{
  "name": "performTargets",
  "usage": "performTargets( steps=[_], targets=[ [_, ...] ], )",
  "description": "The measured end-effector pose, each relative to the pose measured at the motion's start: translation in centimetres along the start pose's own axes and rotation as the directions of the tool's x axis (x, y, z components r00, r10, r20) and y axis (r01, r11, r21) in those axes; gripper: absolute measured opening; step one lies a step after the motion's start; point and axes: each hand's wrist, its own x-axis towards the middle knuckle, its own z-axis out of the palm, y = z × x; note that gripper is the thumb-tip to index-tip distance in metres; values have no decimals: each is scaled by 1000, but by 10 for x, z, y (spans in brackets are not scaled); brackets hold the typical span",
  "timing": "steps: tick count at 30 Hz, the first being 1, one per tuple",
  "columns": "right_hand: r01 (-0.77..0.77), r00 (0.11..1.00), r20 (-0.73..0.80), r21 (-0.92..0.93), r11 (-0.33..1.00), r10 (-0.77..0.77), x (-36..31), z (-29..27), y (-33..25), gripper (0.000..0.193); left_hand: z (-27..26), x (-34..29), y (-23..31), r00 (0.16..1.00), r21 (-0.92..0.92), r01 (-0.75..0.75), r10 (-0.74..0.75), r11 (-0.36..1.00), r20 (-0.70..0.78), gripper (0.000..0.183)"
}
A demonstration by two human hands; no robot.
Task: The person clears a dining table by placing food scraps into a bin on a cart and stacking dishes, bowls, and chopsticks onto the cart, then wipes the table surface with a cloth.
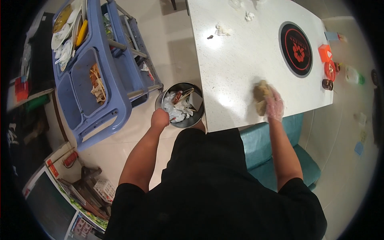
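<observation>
My left hand (160, 119) is closed on the rim of a round metal bowl (196, 119), held beside the table's left edge. Crumpled tissues (182, 110), chopstick-like sticks and other scraps lie in the bowl. A clear plastic glove covers my right hand (274, 106), which presses a brownish-yellow cleaning cloth (262, 97) onto the white speckled tabletop (236, 68). Used tissues (223, 30) and a small dark scrap (210, 37) lie farther off on the table, with another crumpled tissue (249, 16) beyond them.
At left stands a blue cart (116, 96) with stacked dirty plates (66, 38) and food waste (97, 84). A round black plate (296, 50) is set into the table. An orange box (325, 52) and small jars line its right edge. A teal seat (262, 146) is below.
</observation>
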Motion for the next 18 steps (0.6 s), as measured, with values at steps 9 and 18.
performTargets(
  steps=[9, 18],
  targets=[
    [504, 842, 77, -465, 728, -534, -68, 175, 8, 36, -20, 9, 6, 990, -114, 138, -133, 984, 46, 18],
    [444, 869, 163, 160, 882, -467, -58, 165, -71, 41, -42, 20, 8, 995, 230, -33, 11, 973, 95, 21]
  ],
)
